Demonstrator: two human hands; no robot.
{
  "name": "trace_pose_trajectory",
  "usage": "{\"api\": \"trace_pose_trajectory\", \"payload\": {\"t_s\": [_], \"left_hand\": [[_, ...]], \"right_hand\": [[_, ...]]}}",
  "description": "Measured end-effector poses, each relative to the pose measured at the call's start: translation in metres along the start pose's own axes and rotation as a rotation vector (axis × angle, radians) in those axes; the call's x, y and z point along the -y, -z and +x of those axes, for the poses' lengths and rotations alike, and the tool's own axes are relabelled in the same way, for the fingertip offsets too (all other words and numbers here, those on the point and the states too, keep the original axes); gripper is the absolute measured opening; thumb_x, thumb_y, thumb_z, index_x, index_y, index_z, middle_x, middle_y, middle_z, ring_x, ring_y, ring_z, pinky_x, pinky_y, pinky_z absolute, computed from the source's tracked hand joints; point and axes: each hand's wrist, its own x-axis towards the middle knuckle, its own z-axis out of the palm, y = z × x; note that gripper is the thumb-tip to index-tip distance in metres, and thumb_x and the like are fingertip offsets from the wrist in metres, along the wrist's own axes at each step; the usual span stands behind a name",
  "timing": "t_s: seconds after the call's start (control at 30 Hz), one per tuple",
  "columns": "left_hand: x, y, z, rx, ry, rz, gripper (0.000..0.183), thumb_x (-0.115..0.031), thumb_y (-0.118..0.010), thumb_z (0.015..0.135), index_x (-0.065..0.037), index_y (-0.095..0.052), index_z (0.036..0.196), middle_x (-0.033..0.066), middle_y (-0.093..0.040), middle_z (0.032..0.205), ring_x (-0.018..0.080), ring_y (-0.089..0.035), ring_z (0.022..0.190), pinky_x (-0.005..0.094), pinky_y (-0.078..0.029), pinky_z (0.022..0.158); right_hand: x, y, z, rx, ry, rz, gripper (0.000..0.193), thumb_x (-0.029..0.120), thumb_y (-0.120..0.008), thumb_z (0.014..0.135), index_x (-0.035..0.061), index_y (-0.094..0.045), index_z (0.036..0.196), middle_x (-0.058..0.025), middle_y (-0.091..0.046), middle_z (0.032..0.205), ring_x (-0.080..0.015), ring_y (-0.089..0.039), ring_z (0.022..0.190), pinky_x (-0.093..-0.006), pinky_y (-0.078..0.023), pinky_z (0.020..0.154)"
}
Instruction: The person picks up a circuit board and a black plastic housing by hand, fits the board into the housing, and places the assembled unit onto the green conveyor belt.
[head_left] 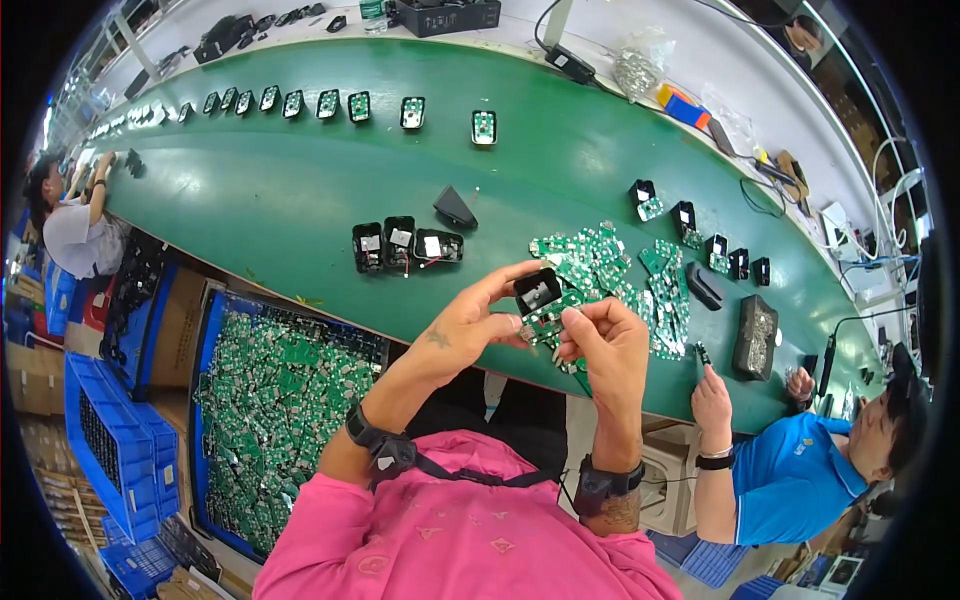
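My left hand [468,325] is closed around a small black plastic housing [538,289], its open side facing up and a metallic part visible inside. Between the fingertips of my right hand [612,345] is a small green circuit board [544,326], at the near edge of the housing. Whether the two are joined by wires I cannot tell. Just beyond my hands lies a loose heap of green circuit boards [592,252]. To the left, three black housings [399,243] with thin wires stand together, beside a dark wedge-shaped piece [456,207].
Black housings with boards [328,104] line the green bench's [300,185] far side. More housings [717,253] stand at right, near a dark block-shaped holder [755,338]. A co-worker in blue [800,485] works there. A blue bin [198,480] full of boards sits lower left.
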Motion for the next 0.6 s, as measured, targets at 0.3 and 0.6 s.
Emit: {"api": "trace_pose_trajectory", "payload": {"t_s": [0.3,0.6], "left_hand": [[0.012,-0.021,-0.008,-0.071,-0.091,0.04,0.066,0.007,-0.055,0.086,-0.004,-0.037,0.148,0.0072,-0.058,0.125,0.0148,-0.058,0.109,0.0314,-0.053,0.086],[0.016,-0.027,-0.012,-0.025,-0.099,0.124,0.065,0.007,-0.053,0.085,-0.004,-0.038,0.147,0.0114,-0.058,0.127,0.0156,-0.061,0.108,0.0309,-0.053,0.09]], "right_hand": [[-0.006,-0.005,-0.021,-0.231,0.464,-0.553,0.016,0.006,-0.073,0.088,-0.0024,-0.066,0.099,-0.0017,-0.065,0.079,-0.0054,-0.059,0.061,-0.0202,-0.046,0.052],[0.001,-0.006,-0.037,0.106,0.264,-0.303,0.009,0.004,-0.064,0.094,-0.0036,-0.067,0.099,-0.0037,-0.065,0.078,-0.0069,-0.059,0.059,-0.021,-0.046,0.051]]}}
